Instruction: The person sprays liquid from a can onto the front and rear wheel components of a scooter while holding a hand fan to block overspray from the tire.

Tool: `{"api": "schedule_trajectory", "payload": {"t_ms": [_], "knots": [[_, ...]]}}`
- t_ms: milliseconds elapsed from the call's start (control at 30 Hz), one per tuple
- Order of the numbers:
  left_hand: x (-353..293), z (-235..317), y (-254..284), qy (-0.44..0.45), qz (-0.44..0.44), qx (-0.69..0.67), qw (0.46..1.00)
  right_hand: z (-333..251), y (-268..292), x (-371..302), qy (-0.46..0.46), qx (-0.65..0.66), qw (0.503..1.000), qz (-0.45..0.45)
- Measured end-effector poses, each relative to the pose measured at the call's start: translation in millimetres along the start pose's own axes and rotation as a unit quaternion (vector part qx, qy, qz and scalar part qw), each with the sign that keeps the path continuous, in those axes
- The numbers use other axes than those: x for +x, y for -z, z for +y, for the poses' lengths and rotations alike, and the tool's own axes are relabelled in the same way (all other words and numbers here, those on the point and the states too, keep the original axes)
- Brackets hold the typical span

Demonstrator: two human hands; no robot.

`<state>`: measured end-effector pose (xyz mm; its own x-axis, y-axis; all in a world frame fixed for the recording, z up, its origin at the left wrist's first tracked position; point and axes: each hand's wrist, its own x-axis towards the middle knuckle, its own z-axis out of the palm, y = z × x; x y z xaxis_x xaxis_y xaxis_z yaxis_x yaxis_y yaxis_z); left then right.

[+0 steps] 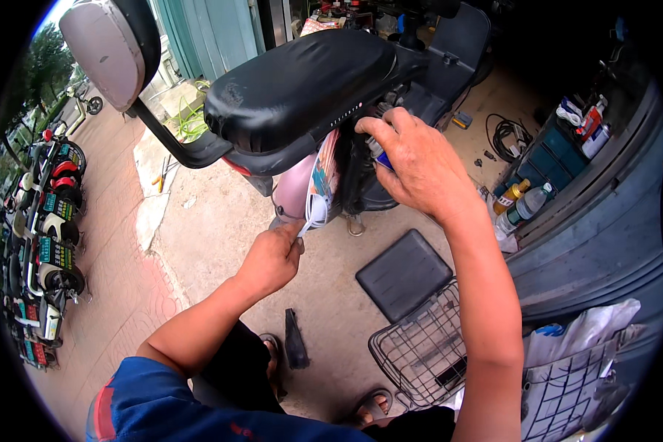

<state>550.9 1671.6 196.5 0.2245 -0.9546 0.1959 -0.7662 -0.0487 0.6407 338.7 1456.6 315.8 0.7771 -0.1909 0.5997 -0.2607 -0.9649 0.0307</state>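
Left hand (pixel 272 258) pinches white strap (pixel 313 217) shut, right hand (pixel 416 158) curled inside scooter (pixel 309 96) under raised seat, contents unclear; strap could snag or tear.

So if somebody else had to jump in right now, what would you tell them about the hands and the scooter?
Left hand: pinching the white loop of a face mask that hangs at the scooter's side, below the black seat.
Right hand: reaching into the gap under the seat's edge, fingers around a small blue part; what it is cannot be told.
Nearby: a dark flat panel lies on the floor, a wire basket beside it.
Done: seat looks raised.
Left: both hands are mid-grip; nothing is freed yet.
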Motion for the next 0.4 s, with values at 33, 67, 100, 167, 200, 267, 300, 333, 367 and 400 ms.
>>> {"api": "schedule_trajectory", "payload": {"t_ms": [33,67,100,167,200,267,300,333,367,400], "knots": [[1,3,-1,-0.003,-0.005,-0.005,1.000,0,2,1,-0.004,-0.010,0.999,-0.035],[-2,7,2,-0.003,-0.003,0.004,1.000,-5,-3,-4,-0.011,-0.014,0.998,-0.068],[-1,5,0,-0.010,-0.003,-0.001,1.000,-8,-9,-10,-0.017,-0.017,0.994,-0.102],[-1,2,-3,-0.021,-0.003,-0.009,1.000,-16,-26,-34,-0.001,0.001,0.994,-0.105],[-1,-2,-5,-0.026,-0.006,-0.015,1.000,-22,-31,-45,-0.001,0.009,0.995,-0.099],[-7,1,-8,-0.018,-0.015,-0.020,1.000,-29,-31,-51,-0.022,0.029,0.997,-0.066],[-8,3,-8,-0.016,-0.019,-0.021,0.999,-29,-27,-47,-0.026,0.022,0.999,-0.032],[-9,4,-9,-0.013,-0.018,-0.018,1.000,-25,-22,-36,-0.031,0.015,0.999,0.001],[-9,2,-10,-0.013,-0.019,-0.013,1.000,-21,-19,-27,-0.039,0.007,0.999,0.037],[-8,-2,-12,-0.012,-0.019,-0.007,1.000,-15,-24,-21,-0.042,-0.022,0.998,0.051]]}}
